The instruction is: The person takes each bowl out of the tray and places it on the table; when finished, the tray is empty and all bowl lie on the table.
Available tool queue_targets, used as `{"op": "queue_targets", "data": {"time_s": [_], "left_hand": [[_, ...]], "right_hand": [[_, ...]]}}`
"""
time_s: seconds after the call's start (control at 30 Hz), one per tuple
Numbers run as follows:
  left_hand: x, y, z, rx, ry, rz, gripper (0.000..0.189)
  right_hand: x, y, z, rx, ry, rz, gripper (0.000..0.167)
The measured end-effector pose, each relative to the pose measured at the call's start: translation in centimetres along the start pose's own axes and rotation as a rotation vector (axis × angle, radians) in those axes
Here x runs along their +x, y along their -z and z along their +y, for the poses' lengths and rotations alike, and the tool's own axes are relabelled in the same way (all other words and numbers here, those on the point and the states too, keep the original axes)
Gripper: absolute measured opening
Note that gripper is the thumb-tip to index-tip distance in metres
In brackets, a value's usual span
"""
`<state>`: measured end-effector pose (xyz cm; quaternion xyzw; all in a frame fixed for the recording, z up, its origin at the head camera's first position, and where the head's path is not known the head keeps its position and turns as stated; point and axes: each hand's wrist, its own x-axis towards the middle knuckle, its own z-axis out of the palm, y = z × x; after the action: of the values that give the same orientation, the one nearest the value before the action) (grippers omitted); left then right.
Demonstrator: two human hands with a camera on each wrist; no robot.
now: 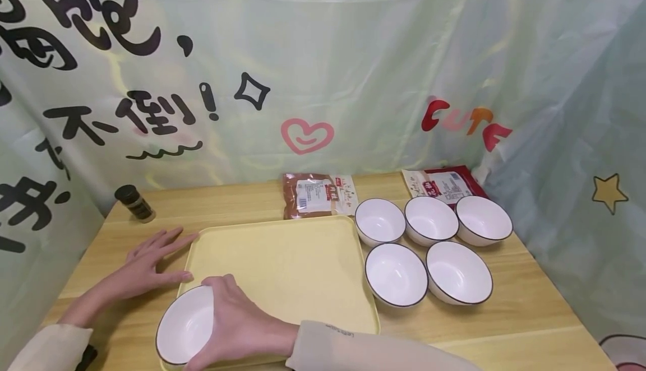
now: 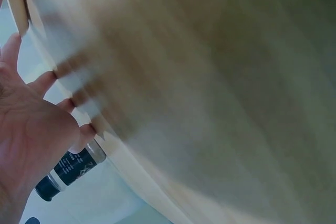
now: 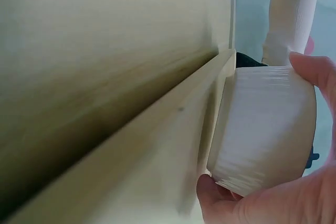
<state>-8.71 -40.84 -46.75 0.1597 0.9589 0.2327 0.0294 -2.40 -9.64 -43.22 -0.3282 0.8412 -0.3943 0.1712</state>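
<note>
A white bowl with a dark rim (image 1: 184, 326) stands at the near left corner of the yellow tray (image 1: 282, 270). My right hand (image 1: 242, 323) grips it, thumb on the near side and fingers on the far side. The right wrist view shows the bowl's ribbed outer wall (image 3: 262, 124) between thumb and fingers, its base at the tray surface. Fingers spread, my left hand (image 1: 151, 264) rests at the tray's left edge, with fingertips touching the rim or close to it. In the left wrist view, the left hand (image 2: 37, 124) has its fingertips down on the wood.
Several white bowls (image 1: 396, 274) stand right of the tray. Behind are a brown packet (image 1: 319, 194) and a red-and-white packet (image 1: 444, 185). A black-capped jar (image 1: 135, 203) lies tilted or stands at the back left of the wooden table (image 1: 535, 304). Printed cloth (image 1: 353, 68) hangs behind.
</note>
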Motion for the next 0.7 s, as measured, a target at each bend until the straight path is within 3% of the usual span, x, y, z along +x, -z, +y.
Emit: {"op": "queue_targets", "data": {"time_s": [0.2,0.47,0.7], "left_hand": [[0.0,-0.1,0.1,-0.003,0.0,-0.002,0.092],[0.0,-0.2,-0.1,-0.007,0.014,-0.01,0.091],[0.1,-0.2,-0.1,0.0,0.022,-0.013,0.091]], "right_hand": [[-1.2,1.1,0.3,0.049,0.024,0.019,0.113],[-2.3,3.2,0.4,0.158,-0.021,0.043,0.116],[-2.9,5.5,0.4,0.234,-0.011,0.077,0.115]]}}
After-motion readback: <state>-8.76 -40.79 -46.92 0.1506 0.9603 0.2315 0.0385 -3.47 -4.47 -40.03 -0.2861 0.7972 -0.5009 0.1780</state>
